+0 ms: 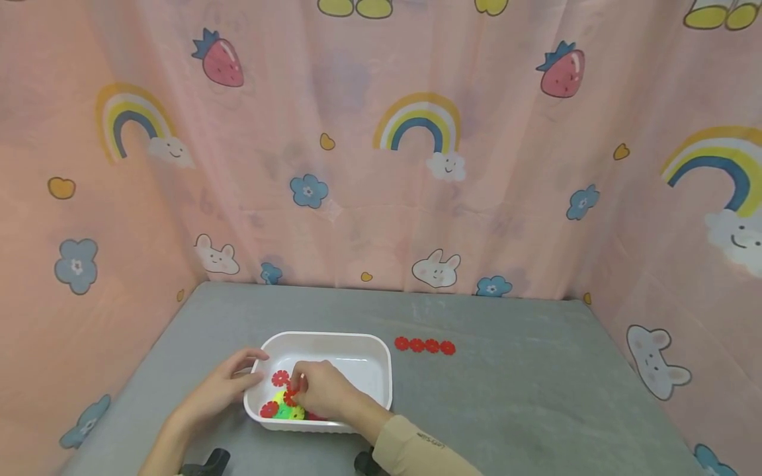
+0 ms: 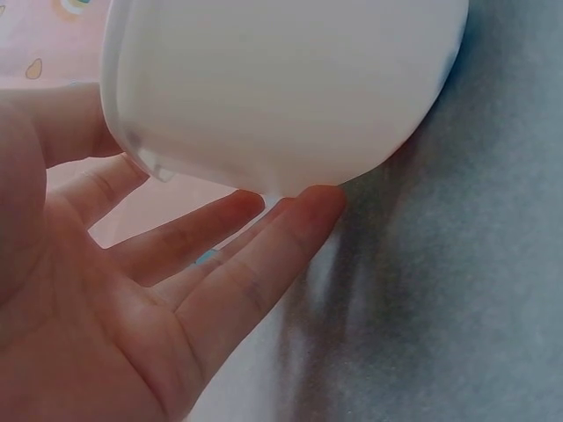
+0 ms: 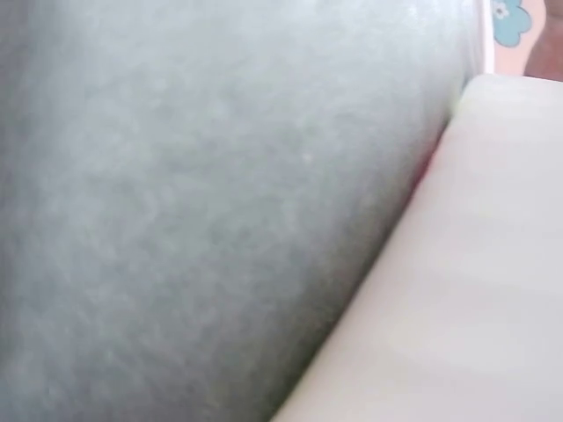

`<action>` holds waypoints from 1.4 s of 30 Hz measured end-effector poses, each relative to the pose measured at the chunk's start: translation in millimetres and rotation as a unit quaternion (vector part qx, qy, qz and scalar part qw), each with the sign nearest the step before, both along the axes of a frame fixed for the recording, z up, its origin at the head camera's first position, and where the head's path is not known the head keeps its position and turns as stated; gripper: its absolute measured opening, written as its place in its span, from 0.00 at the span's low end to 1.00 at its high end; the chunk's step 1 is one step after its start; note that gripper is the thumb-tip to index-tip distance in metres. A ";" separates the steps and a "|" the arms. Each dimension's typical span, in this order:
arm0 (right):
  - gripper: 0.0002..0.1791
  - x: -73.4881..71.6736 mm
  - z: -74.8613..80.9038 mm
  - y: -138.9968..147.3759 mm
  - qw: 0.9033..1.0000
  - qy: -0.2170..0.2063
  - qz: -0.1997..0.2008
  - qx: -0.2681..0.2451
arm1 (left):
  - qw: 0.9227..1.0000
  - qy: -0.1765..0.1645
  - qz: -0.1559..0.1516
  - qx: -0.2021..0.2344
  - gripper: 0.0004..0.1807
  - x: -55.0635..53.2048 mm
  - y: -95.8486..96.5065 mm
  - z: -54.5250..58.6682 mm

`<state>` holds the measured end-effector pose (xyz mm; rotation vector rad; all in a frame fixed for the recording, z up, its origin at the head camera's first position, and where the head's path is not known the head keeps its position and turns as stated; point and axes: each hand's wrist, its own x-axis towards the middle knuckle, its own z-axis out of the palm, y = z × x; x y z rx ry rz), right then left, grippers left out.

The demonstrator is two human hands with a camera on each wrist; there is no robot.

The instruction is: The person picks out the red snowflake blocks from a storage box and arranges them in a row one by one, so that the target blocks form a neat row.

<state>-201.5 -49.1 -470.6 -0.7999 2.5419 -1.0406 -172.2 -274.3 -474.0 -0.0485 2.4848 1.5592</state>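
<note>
A white plastic tray (image 1: 357, 344) stands on the grey table in the head view. My left hand (image 1: 217, 390) grips its left rim; in the left wrist view this hand (image 2: 114, 272) has one digit over the rim and fingertips against the tray's outer wall (image 2: 290, 88). Inside, my right hand (image 1: 327, 390) bends down over the pile and pinches a red flower-shaped disc (image 1: 290, 397), partly hidden by the fingers. Around it lie another red disc (image 1: 269, 410), yellow and green discs (image 1: 284, 410). The right wrist view shows the tray's side (image 3: 457, 290), but not my right hand.
Several red discs (image 1: 424, 346) form a row on the grey table (image 1: 506, 383), right of the tray. Pink patterned curtain (image 1: 357, 231) surrounds the table at the back and sides. Dark objects (image 1: 208, 463) show near the wrists at the front edge.
</note>
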 end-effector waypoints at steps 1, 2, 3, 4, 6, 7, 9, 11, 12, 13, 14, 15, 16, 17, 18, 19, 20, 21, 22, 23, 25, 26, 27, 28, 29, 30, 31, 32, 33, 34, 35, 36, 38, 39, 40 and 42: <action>0.09 -0.1 1.3 1.6 1.000 -0.005 -0.002 -0.009 | 1.000 0.001 -0.001 -0.001 0.23 -0.4 0.2 -0.1; 0.09 -0.1 2.7 3.2 1.000 -0.010 -0.003 -0.017 | 1.000 -0.001 0.000 0.001 0.24 -0.5 0.3 -0.3; 0.09 0.1 4.0 4.9 1.000 -0.019 -0.005 -0.025 | 1.000 -0.002 0.000 0.002 0.24 -0.7 0.3 -0.5; 0.09 0.5 5.5 6.6 0.999 -0.025 -0.008 -0.033 | 1.000 -0.001 -0.004 0.002 0.24 -0.8 0.0 -0.7; 0.09 1.7 8.6 10.0 0.998 -0.036 -0.011 -0.046 | 1.000 0.001 -0.010 0.007 0.24 -1.3 -1.7 -1.6; 0.09 2.7 10.1 11.6 0.998 -0.039 -0.013 -0.050 | 1.000 0.001 -0.013 0.010 0.24 -1.3 -2.8 -2.1; 0.09 4.7 12.9 14.1 0.998 -0.037 -0.016 -0.053 | 1.000 0.002 -0.017 0.014 0.24 -0.8 -5.4 -2.8; 0.09 6.6 16.0 16.1 0.998 -0.031 -0.018 -0.053 | 1.000 0.002 -0.018 0.019 0.24 -0.2 -8.2 -3.4; 0.09 7.6 17.6 17.1 0.998 -0.028 -0.018 -0.052 | 1.000 0.002 -0.019 0.021 0.24 0.2 -9.3 -3.3; 0.09 8.4 19.0 18.4 0.998 -0.025 -0.019 -0.051 | 1.000 0.000 -0.017 0.019 0.24 0.5 -9.9 -3.0; 0.09 9.2 20.6 19.7 0.998 -0.023 -0.018 -0.050 | 1.000 0.000 -0.016 0.018 0.23 0.7 -10.3 -2.9; 0.09 9.9 22.0 21.1 0.998 -0.021 -0.018 -0.049 | 1.000 0.000 -0.018 0.016 0.24 0.4 -10.6 -2.7; 0.09 10.4 23.2 22.6 0.998 -0.018 -0.018 -0.050 | 1.000 -0.001 -0.017 0.013 0.23 0.0 -10.4 -2.4; 0.09 10.9 24.3 24.2 0.998 -0.014 -0.018 -0.050 | 1.000 0.001 -0.018 0.010 0.24 -0.5 -10.1 -2.1; 0.09 11.3 25.2 25.9 0.998 -0.010 -0.018 -0.052 | 1.000 0.000 -0.017 0.007 0.24 -1.0 -9.4 -1.6; 0.09 11.6 25.9 27.7 0.998 -0.006 -0.017 -0.055 | 1.000 -0.003 -0.015 0.004 0.24 -1.4 -8.8 -1.3; 0.09 11.9 26.4 29.4 0.998 -0.002 -0.017 -0.059 | 1.000 -0.003 -0.017 0.002 0.25 -1.9 -8.2 -1.1; 0.08 12.1 26.7 30.9 0.998 0.001 -0.016 -0.062 | 1.000 -0.004 -0.018 0.001 0.25 -2.2 -7.7 -0.6; 0.08 12.5 27.1 32.5 0.998 0.004 -0.015 -0.065 | 1.000 -0.007 -0.015 -0.001 0.25 -2.2 -7.1 -0.1; 0.08 12.8 27.5 34.0 0.998 0.006 -0.013 -0.068 | 1.000 -0.008 -0.015 -0.002 0.25 -2.3 -6.7 0.4; 0.08 13.5 28.1 36.7 0.997 0.007 -0.013 -0.072 | 1.000 -0.008 -0.017 -0.003 0.24 -2.7 -6.1 1.3; 0.08 14.0 28.6 38.1 0.997 0.008 -0.013 -0.074 | 1.000 -0.007 -0.018 -0.003 0.24 -3.0 -5.9 1.7; 0.08 14.4 29.2 39.4 0.997 0.009 -0.014 -0.076 | 1.000 -0.007 -0.020 -0.002 0.24 -3.3 -5.7 2.3; 0.08 15.0 29.9 40.6 0.997 0.010 -0.015 -0.079 | 1.000 -0.007 -0.020 -0.003 0.23 -3.4 -5.4 2.7; 0.08 15.4 30.6 41.7 0.997 0.010 -0.017 -0.081 | 1.000 -0.008 -0.021 -0.002 0.23 -3.4 -5.3 3.2; 0.08 15.8 31.5 42.9 0.996 0.010 -0.017 -0.085 | 1.000 -0.009 -0.021 -0.001 0.23 -3.4 -5.0 3.7; 0.08 16.3 32.4 44.1 0.996 0.010 -0.018 -0.091 | 1.000 -0.008 -0.024 -0.002 0.23 -3.1 -4.8 4.2; 0.09 16.6 33.3 45.5 0.995 0.012 -0.018 -0.095 | 1.000 -0.009 -0.023 -0.002 0.23 -2.8 -4.5 4.7; 0.09 16.7 33.9 46.8 0.995 0.015 -0.019 -0.101 | 1.000 -0.010 -0.023 -0.002 0.23 -2.4 -4.2 5.3; 0.09 16.7 34.5 48.4 0.994 0.017 -0.020 -0.106 | 1.000 -0.010 -0.022 -0.003 0.23 -2.0 -3.8 5.8; 0.09 16.6 34.9 50.3 0.993 0.020 -0.020 -0.111 | 1.000 -0.010 -0.023 -0.004 0.23 -1.8 -3.6 6.0; 0.08 16.1 35.0 52.4 0.993 0.025 -0.020 -0.114 | 1.000 -0.008 -0.023 -0.004 0.23 -1.8 -3.3 6.3; 0.08 14.9 35.2 57.2 0.992 0.036 -0.023 -0.119 | 1.000 -0.007 -0.022 -0.008 0.24 -2.1 -2.6 6.2; 0.08 14.0 35.4 59.9 0.992 0.040 -0.025 -0.120 | 1.000 -0.007 -0.023 -0.008 0.24 -2.5 -2.4 6.0; 0.08 12.9 35.4 62.3 0.991 0.044 -0.026 -0.122 | 1.000 -0.006 -0.024 -0.008 0.24 -3.0 -2.8 5.4; 0.07 10.5 36.1 68.1 0.990 0.051 -0.030 -0.126 | 1.000 -0.005 -0.024 -0.007 0.24 -4.1 -3.0 4.3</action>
